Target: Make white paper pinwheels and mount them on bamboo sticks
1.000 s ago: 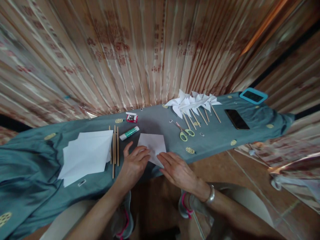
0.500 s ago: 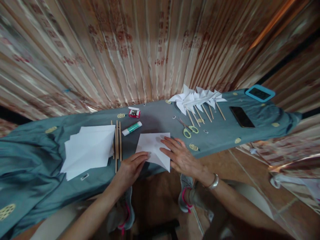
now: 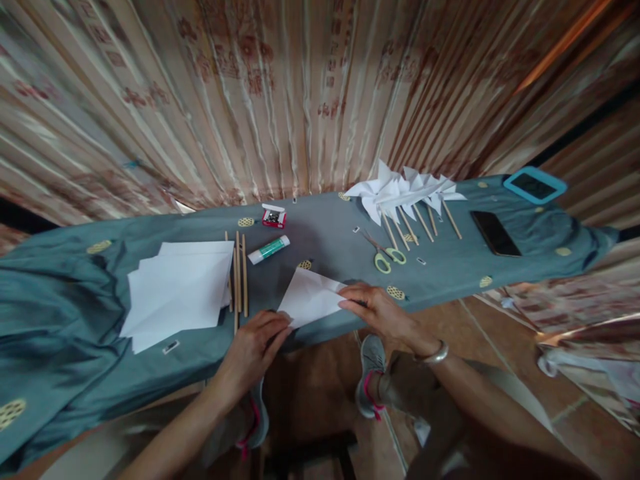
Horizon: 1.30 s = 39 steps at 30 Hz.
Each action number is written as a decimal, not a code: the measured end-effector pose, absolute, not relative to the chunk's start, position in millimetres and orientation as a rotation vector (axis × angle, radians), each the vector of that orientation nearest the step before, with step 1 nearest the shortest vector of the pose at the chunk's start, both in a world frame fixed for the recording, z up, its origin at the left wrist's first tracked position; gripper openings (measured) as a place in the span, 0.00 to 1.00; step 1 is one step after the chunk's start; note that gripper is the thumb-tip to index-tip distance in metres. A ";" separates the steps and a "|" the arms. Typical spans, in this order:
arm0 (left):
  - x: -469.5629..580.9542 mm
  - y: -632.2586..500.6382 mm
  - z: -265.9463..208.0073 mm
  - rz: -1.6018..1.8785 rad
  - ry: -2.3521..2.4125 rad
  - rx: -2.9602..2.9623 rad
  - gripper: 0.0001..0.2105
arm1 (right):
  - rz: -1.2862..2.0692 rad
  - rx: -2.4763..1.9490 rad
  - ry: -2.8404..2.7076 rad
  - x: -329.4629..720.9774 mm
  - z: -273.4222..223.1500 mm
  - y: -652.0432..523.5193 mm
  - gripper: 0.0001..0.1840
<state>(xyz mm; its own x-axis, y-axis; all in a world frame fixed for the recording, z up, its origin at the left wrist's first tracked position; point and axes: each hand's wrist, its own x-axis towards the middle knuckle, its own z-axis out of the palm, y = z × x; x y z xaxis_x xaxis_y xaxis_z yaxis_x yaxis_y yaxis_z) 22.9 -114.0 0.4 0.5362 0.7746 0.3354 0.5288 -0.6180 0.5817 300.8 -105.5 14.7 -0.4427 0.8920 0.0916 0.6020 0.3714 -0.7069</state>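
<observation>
A creased white sheet of paper (image 3: pixel 311 299) is held between my two hands at the table's front edge. My left hand (image 3: pixel 263 339) pinches its near left corner, thumb and fingers together. At the right corner my right hand (image 3: pixel 373 308) grips the paper between thumb and fingers. Just beyond the sheet lies a green and white glue stick (image 3: pixel 269 250). Green-handled scissors (image 3: pixel 387 257) rest open past my right hand. To the left are several wooden sticks (image 3: pixel 240 277) and a stack of white paper (image 3: pixel 177 290).
Several white paper pinwheels (image 3: pixel 400 193) on sticks lie at the back right, near a black phone (image 3: pixel 495 233) and a blue-framed device (image 3: pixel 535 185). An opened small red box (image 3: pixel 274 216) stands near the back. A pleated curtain (image 3: pixel 300 100) hangs behind the cloth-covered table (image 3: pixel 330 233).
My right hand has gone from lying spread on the sheet to pinching its right corner. The paper has turned and its visible area is smaller. The view has shifted slightly.
</observation>
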 end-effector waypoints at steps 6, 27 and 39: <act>22.4 -112.2 2.0 0.755 1.198 2.290 0.14 | 0.803 -1.446 -2.080 291.9 10.5 -100.0 0.15; 40.6 -109.4 12.5 0.701 1.267 2.645 0.16 | 0.650 -1.766 -1.973 268.3 9.2 -73.1 0.06; 70.9 -133.7 -15.8 0.359 1.112 2.824 0.35 | 0.579 -1.798 -1.976 265.1 8.0 -74.2 0.05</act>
